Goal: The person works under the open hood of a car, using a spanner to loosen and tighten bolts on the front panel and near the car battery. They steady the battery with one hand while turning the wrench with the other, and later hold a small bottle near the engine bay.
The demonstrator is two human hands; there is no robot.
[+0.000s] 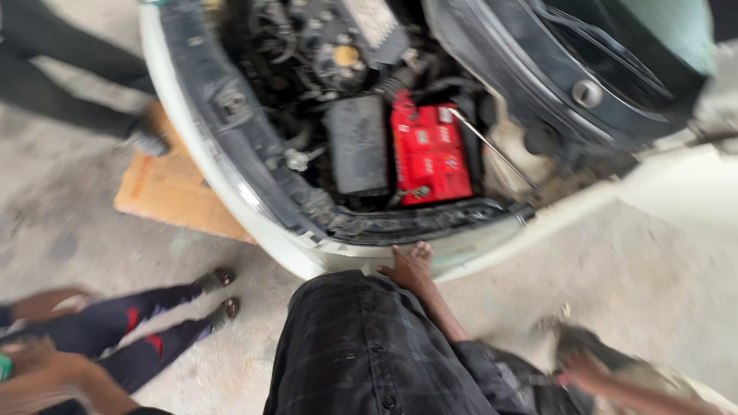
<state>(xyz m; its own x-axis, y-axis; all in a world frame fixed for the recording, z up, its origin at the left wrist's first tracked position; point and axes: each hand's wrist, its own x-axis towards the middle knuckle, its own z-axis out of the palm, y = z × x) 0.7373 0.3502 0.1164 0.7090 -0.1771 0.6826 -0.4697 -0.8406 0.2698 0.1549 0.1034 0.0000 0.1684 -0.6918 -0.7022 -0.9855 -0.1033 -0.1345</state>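
Red battery [429, 154], one, at 12 o'clock, pale labels on top. Cardboard [173, 192], one, at 10. Left hand [46, 303], right hand [584, 370] blurred; grip unclear.

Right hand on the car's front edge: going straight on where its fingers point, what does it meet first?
Likely the black front panel just ahead of the right hand; the red battery lies beyond it, though blur hides depth.

far centre: open engine bay [346, 115], battery [429, 152] inside, right of a box cover [357, 144]. prop rod [492, 147] just right of battery. cardboard [173, 188] on floor, left of bumper [254, 230]. near centre: hand [409, 269] on bumper edge. seated legs [146, 338] near left.
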